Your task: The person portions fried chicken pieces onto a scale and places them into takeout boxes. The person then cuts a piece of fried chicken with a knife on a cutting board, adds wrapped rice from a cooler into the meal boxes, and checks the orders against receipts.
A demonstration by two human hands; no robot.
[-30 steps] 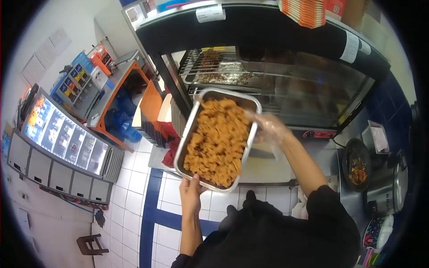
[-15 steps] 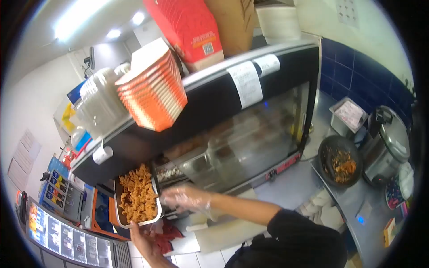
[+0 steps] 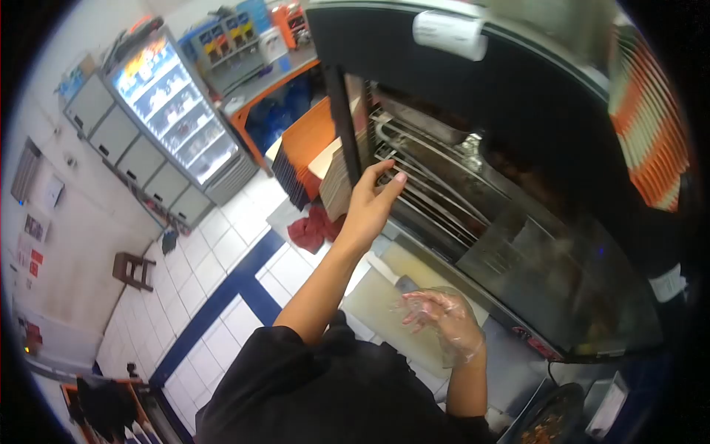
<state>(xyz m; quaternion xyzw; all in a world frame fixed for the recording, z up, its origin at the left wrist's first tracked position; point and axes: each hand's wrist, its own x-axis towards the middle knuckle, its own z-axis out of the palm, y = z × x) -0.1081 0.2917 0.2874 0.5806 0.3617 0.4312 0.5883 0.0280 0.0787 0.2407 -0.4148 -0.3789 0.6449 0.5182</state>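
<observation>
My bare left hand (image 3: 373,198) reaches to the opening of a black glass-fronted food cabinet (image 3: 540,103). Its thumb and forefinger are apart, in front of the wire racks (image 3: 433,189); whether they touch the metal I cannot tell. A clear plastic glove covers my right hand (image 3: 440,318), which hangs over a pale cutting board (image 3: 392,314) with its fingers loosely bent and apart, holding nothing. By that hand, a knife (image 3: 388,274) seems to lie on the board, its blade partly hidden. The cabinet's glass panel (image 3: 547,259) covers the right part of its front.
A dark red cloth (image 3: 314,229) lies left of the board, beside stacked cardboard (image 3: 336,174). Orange-and-white food boxes (image 3: 651,126) stand at upper right. At lower right sits a dark pan (image 3: 551,418) with food. A drinks fridge (image 3: 174,107) and a stool (image 3: 134,271) are farther left.
My view has swung left and down. The tray of fried pieces beside my hands is out of sight. My left hand is now at the racks, and my right hand is over the board.
</observation>
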